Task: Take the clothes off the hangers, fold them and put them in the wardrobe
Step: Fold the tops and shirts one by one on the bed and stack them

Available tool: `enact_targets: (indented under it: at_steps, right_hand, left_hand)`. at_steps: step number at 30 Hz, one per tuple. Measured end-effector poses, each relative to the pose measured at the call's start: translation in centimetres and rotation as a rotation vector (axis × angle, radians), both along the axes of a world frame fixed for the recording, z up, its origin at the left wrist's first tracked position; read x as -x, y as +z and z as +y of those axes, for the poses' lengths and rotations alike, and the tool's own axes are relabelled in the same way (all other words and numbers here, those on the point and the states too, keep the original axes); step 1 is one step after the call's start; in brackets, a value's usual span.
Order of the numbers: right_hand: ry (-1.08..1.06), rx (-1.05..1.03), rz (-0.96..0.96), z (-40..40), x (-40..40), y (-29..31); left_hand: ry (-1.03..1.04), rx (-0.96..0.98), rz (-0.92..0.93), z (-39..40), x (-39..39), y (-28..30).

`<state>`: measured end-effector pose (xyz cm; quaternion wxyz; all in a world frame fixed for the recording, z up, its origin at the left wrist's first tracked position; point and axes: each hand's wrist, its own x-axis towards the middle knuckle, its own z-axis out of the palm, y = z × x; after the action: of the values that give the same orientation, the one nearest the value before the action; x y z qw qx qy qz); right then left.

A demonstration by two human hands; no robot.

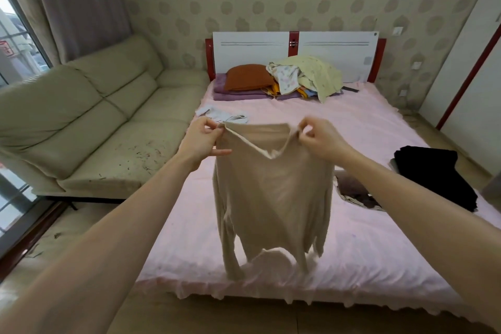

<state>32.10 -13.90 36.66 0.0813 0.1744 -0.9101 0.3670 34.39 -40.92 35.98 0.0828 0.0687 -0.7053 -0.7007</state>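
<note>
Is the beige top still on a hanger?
No, both hands hold the beige top up by its shoulders; no hanger shows.

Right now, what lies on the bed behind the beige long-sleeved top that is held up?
Pink bedsheet and, beside its right edge, part of a brown-and-cream cloth; the beige long-sleeved top covers the rest.

A person's left hand [202, 138] and right hand [322, 137] pinch the shoulders of a beige long-sleeved knit top [273, 195], holding it up over a bed covered in a pale pink sheet [379, 252], its sleeves and hem brushing the sheet. Folded black clothing [433, 173] lies at the bed's right edge, and an orange pillow [248, 76] sits beside a heap of pale yellow fabric [317, 73] by the white headboard [295, 49]. A cream leather sofa [89, 116] stands to the left.
</note>
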Motion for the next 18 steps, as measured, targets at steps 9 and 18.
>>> enact_targets:
  at_steps: [9, 18]
  right_hand:
    - [-0.06, -0.27, 0.276, 0.2, -0.2, -2.8]
    - [0.019, -0.62, 0.476, -0.4, 0.0, -0.9]
  left_hand:
    - [0.081, 0.565, 0.051, -0.5, -2.5, -5.1]
    - [-0.089, 1.231, 0.046, -2.4, -4.1, -6.8]
